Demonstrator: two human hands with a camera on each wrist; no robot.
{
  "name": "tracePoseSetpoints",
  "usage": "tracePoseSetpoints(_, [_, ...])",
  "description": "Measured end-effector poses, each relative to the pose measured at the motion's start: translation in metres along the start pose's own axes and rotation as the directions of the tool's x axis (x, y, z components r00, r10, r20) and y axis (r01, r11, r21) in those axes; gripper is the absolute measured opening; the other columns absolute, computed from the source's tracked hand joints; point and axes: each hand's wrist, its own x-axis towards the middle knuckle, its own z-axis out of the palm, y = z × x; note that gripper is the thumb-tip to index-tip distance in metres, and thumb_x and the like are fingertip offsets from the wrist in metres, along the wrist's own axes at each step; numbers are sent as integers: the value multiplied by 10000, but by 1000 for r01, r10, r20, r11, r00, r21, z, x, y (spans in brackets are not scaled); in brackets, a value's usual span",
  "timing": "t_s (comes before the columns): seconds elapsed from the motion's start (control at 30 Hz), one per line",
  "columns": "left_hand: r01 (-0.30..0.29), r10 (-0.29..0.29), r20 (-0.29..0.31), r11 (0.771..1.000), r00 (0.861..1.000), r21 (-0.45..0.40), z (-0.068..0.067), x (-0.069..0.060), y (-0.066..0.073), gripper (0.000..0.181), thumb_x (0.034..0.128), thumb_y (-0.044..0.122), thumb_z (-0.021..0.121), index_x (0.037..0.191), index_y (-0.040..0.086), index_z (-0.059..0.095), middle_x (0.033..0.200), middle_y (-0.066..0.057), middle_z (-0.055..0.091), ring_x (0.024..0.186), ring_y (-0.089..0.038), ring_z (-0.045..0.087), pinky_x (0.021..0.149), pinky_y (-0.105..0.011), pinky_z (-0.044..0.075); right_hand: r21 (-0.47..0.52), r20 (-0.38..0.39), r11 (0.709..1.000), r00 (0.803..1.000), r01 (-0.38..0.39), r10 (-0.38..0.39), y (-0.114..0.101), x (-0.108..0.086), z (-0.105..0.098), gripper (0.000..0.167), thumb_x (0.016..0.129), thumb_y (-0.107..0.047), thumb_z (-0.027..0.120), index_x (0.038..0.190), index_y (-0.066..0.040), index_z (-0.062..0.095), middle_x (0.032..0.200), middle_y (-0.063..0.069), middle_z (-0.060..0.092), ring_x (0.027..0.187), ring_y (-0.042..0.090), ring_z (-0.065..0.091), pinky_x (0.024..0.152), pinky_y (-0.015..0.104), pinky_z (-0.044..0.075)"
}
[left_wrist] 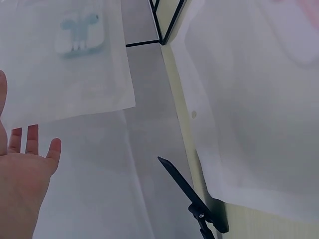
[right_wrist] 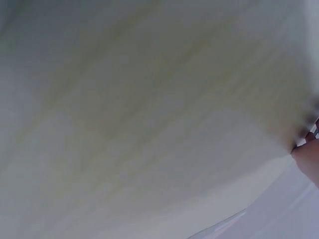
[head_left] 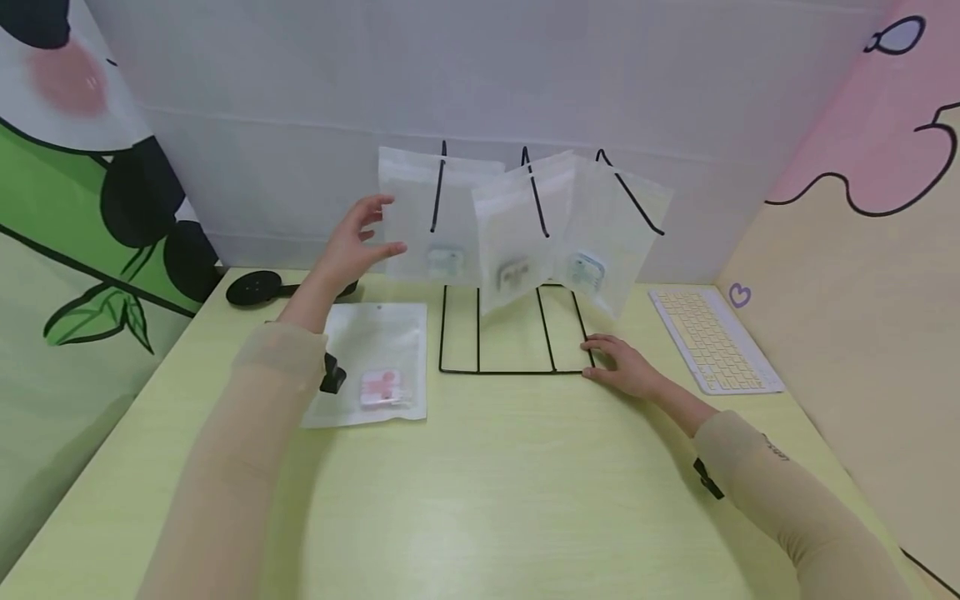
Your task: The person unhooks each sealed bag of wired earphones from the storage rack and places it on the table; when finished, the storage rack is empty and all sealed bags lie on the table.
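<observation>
While the wire rack (head_left: 495, 372) is being pinched, likely for steadiness, by the right hand (head_left: 624, 367), the leftmost hanging bag (head_left: 414, 200) is being flanked by the spread left hand (head_left: 352, 250).

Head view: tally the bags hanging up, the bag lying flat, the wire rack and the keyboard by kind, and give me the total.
Hanging bags: 3
Flat bag: 1
Wire rack: 1
Keyboard: 1
Total: 6
</observation>
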Motion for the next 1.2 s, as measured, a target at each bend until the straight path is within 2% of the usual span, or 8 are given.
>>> tracePoseSetpoints(0.07, [-3,3,0,1000,1000,3,2,0,1,681,837,128,716,1428,156,380,1484,-59,328,1335,-303,326,1109,-484,276,-3,1,1000,1000,1,-1,0,-1,0,521,881,-265,671,1320,-32,514,1439,198,379,1331,417,312,1095,578,217])
tracePoseSetpoints(0.23, [-37,37,-2,998,999,57,7,4,-17,591,827,230,731,1361,223,477,1415,-3,392,1161,-252,403,1037,-432,372,-4,6,1000,1000,-1,1,0,-2,1,518,881,-271,669,1318,-37,518,1440,197,376,1332,417,311,1094,580,219])
tracePoseSetpoints(0.4, [-109,113,-30,987,993,120,11,2,-14,459,842,201,716,1277,206,572,1235,-17,491,953,-192,415,884,-352,442,-3,12,1000,1000,-3,3,0,-1,2,515,884,-279,665,1317,-41,518,1441,197,372,1333,418,308,1092,580,223])
tracePoseSetpoints(0.6, [-204,223,-70,957,972,205,17,-2,-8,433,859,187,694,1280,187,592,1151,-49,568,764,-174,460,681,-214,421,-2,20,1000,1000,-17,17,-1,-2,0,520,885,-273,665,1322,-37,513,1447,210,360,1334,430,299,1092,589,212])
tracePoseSetpoints(0.73, [-287,322,-138,931,937,226,24,-2,-5,436,833,157,722,1256,162,618,1148,-67,621,685,-172,455,621,-182,378,-6,22,1000,1000,-22,22,-2,-2,-1,519,888,-278,660,1325,-39,510,1453,210,353,1339,431,291,1090,594,212])
tracePoseSetpoints(0.97, [-447,529,-219,830,820,334,34,-5,3,426,762,87,782,1174,90,669,942,-129,651,664,-218,553,614,-280,475,-19,23,1000,1000,-19,19,-1,-1,-2,524,891,-302,654,1327,-51,510,1456,202,354,1342,424,291,1091,591,215])
tracePoseSetpoints(1.07, [-451,554,-225,807,801,380,36,-8,7,409,770,55,769,1166,90,671,890,-122,628,637,-220,589,590,-321,527,-16,25,1000,1000,-19,19,-2,-1,-2,526,890,-312,653,1327,-55,511,1456,198,356,1343,423,291,1090,592,215])
tracePoseSetpoints(1.2, [-438,560,-235,797,795,416,38,-12,9,404,782,31,751,1172,86,661,912,-117,622,617,-217,574,562,-331,528,-9,26,1000,999,-21,21,-2,-1,-2,530,888,-317,654,1327,-57,512,1458,199,353,1343,425,289,1089,596,212])
